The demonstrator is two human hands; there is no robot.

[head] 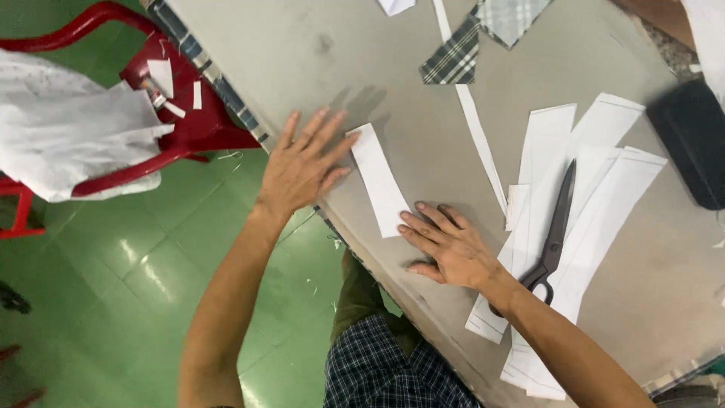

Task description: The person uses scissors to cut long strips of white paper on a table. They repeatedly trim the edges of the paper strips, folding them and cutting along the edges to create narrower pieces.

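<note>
Both hands lie flat with fingers spread, the left hand [302,168] and right hand [447,245] pinning opposite ends of a thin white strip [380,180] near the table [302,53] edge; it looks light, floppy, best pinched at an end.

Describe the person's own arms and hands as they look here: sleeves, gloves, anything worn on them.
Both arms are bare along all that shows, with no sleeve in view. The left hand and the right hand wear no gloves. No watch, bracelet or ring shows on either wrist or on the fingers. Both hands have slim fingers with short nails.
</note>
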